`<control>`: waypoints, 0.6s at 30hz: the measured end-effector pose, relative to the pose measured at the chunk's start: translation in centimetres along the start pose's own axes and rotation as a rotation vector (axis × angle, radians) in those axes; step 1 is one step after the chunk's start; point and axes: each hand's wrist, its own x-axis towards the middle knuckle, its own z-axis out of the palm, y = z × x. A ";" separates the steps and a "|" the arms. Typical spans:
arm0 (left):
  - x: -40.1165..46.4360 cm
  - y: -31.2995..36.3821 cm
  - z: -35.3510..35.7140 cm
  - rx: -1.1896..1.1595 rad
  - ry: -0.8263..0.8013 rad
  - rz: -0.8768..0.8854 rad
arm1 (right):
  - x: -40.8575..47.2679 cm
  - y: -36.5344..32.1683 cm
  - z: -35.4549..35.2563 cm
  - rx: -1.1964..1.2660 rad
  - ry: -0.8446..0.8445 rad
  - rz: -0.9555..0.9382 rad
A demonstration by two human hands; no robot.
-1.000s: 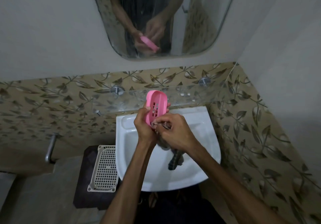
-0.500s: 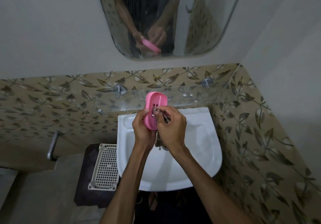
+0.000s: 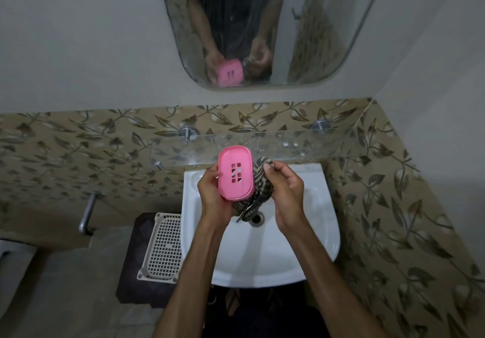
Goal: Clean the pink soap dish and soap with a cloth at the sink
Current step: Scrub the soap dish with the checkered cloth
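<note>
My left hand point(image 3: 213, 196) holds the pink soap dish point(image 3: 235, 172) above the white sink point(image 3: 309, 248), its flat face with several drain slots turned toward me. Just right of the dish, my right hand point(image 3: 284, 193) grips a striped dark-and-tan cloth point(image 3: 258, 193). The cloth hangs down beside and behind the dish, its tail near the drain point(image 3: 256, 218). No soap shows in this view. The mirror point(image 3: 262, 23) above reflects both hands, the dish and the cloth.
A glass shelf point(image 3: 288, 145) on two metal brackets runs along the leaf-patterned tiled wall just behind the dish. A white perforated tray point(image 3: 162, 248) rests on a dark stand left of the sink. A metal pipe point(image 3: 88, 213) sticks out of the left wall.
The dish has turned from edge-on to facing me flat. My right hand has pulled the cloth off the dish to its right side.
</note>
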 end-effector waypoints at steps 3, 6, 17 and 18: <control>-0.3 0.0 0.1 -0.018 -0.035 -0.022 | -0.3 0.4 0.2 -0.106 0.011 -0.111; -0.7 0.3 -0.3 -0.100 -0.099 -0.073 | -0.2 0.8 0.1 -0.186 0.019 -0.128; -1.3 1.1 1.8 -0.211 -0.096 -0.246 | -0.4 0.2 -0.2 -0.544 0.077 -0.306; -1.4 1.0 2.1 -0.248 -0.094 -0.239 | -0.7 0.4 -0.1 -0.556 0.096 -0.332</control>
